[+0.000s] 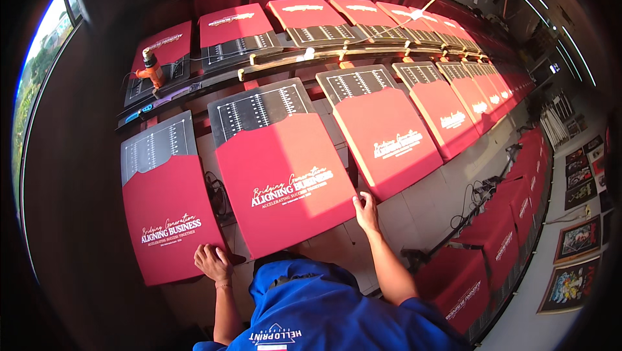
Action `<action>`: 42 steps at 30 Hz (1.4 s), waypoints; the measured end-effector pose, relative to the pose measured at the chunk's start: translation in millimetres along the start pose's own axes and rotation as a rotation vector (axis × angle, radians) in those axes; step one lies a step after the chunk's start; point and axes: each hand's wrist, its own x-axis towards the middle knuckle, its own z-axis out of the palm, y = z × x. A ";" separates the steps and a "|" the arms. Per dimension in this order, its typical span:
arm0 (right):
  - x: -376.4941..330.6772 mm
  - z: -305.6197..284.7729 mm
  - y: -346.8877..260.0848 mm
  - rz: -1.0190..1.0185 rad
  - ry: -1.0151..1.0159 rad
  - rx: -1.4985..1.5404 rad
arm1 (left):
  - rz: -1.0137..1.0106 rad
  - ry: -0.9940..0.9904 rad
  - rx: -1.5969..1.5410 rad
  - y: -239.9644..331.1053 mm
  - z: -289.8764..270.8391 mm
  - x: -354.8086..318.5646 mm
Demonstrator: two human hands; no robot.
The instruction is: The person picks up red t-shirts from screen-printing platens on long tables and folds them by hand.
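Two red T-shirts with white lettering lie stretched over dark printing boards in front of me. My left hand (212, 263) is at the lower right corner of the left T-shirt (159, 195), its fingers curled onto the fabric at the edge. My right hand (365, 211) is at the lower right corner of the middle T-shirt (285, 156), thumb and fingers closed on its edge. The upper part of the middle board (259, 110) shows bare, with white ruler marks. Both palms are hidden from view.
More red T-shirts (376, 134) on boards run off to the right, with another row behind. An orange heat gun (152, 71) stands on the rail (214, 77) at the back left. Black cables (476, 192) hang at the right, beside a further row of red shirts (499, 234).
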 end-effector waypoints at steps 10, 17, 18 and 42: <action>59.7 24.6 82.9 0.755 -0.620 0.606 | -0.156 -0.111 -0.440 5.2 15.0 52.8; 32.5 -18.1 69.1 0.769 -0.803 0.580 | -0.282 -0.274 -0.939 70.5 62.1 64.2; 27.6 -25.6 70.1 0.776 -0.837 0.580 | -0.305 -0.383 -0.977 67.0 73.7 51.1; 120.8 -103.9 -111.1 0.256 -0.428 1.380 | -0.230 -0.481 -1.599 104.3 -92.1 115.5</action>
